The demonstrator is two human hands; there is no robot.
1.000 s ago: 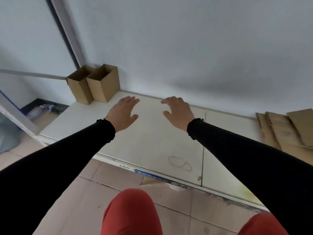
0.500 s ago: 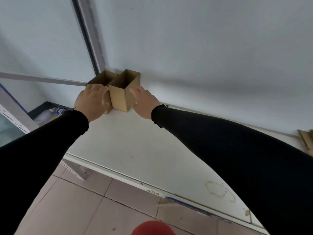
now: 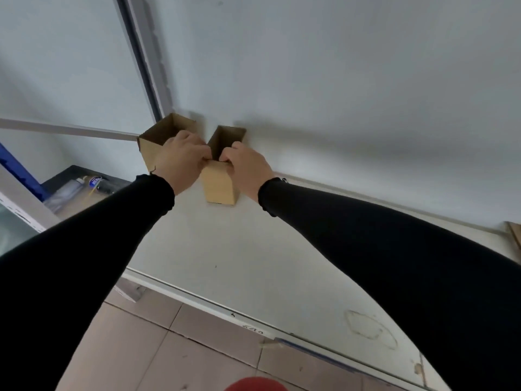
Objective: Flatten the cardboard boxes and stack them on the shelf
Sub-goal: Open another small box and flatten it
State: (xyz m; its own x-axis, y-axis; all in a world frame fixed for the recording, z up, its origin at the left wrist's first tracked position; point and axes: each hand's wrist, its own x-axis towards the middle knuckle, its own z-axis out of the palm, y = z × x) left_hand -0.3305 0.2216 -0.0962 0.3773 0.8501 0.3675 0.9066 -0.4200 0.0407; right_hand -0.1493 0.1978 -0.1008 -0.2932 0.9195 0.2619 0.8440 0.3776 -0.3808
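Both hands, left hand [image 3: 181,162] and right hand [image 3: 248,167], pinch the near box [image 3: 220,179] rim; pulling opposite corners apart should collapse it cleanly

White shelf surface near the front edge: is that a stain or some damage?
The white shelf carries a faint brownish ring-shaped mark near its front edge, right of centre. It looks like a stain; actual damage cannot be told.

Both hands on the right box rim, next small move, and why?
Probably lift the right cardboard box off the white shelf toward the body to collapse it. The left hand and right hand both pinch its near rim; it stands upright and open, apart from the left cardboard box.
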